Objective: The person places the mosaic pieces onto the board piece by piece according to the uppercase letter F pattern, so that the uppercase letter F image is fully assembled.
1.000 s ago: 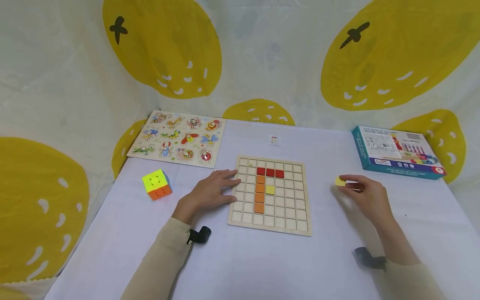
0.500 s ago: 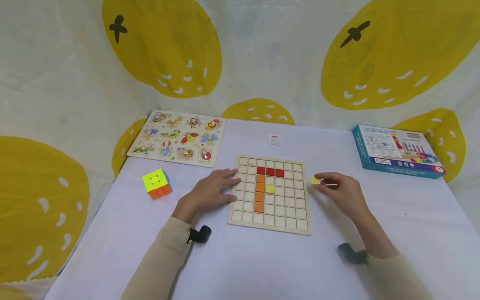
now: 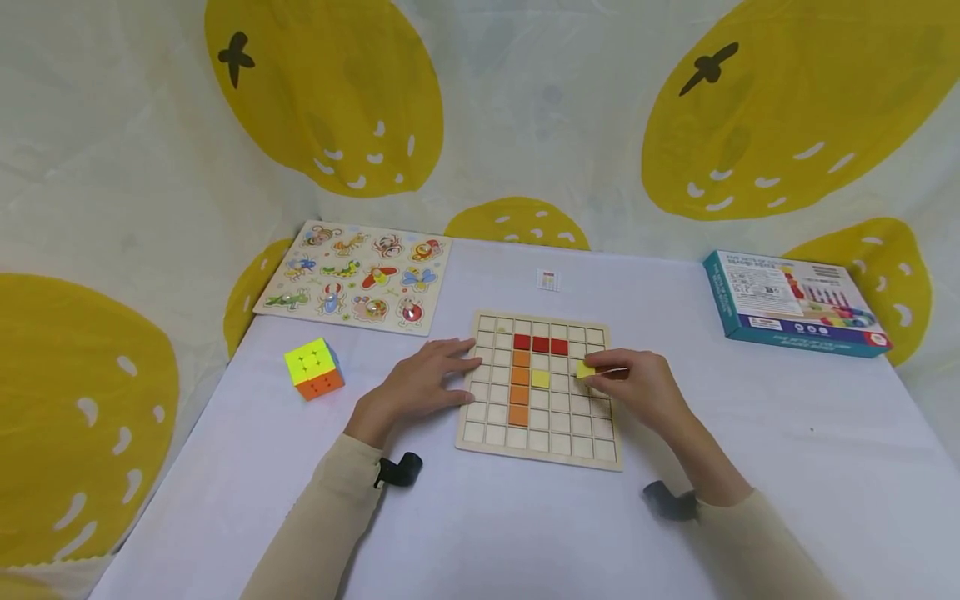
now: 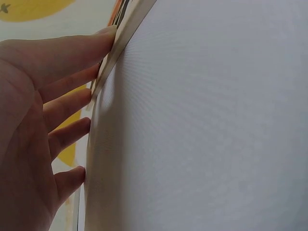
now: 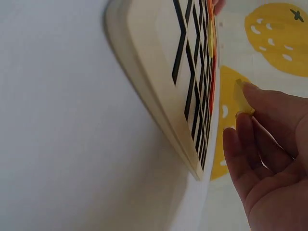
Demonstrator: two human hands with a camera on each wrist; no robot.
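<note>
A wooden grid board (image 3: pixel 540 461) lies flat in the middle of the table. Red tiles (image 3: pixel 540 344) fill part of an upper row, orange tiles (image 3: pixel 519 375) run down a column below them, and one yellow tile (image 3: pixel 540 379) sits right of that column. My left hand (image 3: pixel 422 382) rests with spread, straight fingers on the board's left edge; in the left wrist view its thumb and fingertips touch the rim. My right hand (image 3: pixel 637 387) pinches a second yellow tile (image 5: pixel 242 96) between thumb and fingers, over the board's right columns.
A Rubik's cube (image 3: pixel 313 368) stands left of the left hand. Behind it lies an insect peg puzzle (image 3: pixel 356 275). A small printed card (image 3: pixel 548 280) lies beyond the board. A teal-edged toy box (image 3: pixel 798 304) is at the back right, before a patterned cloth backdrop.
My right hand has moved left with the pinched yellow tile, from the tablecloth right of the board to above its right columns. The left hand has stayed still.
</note>
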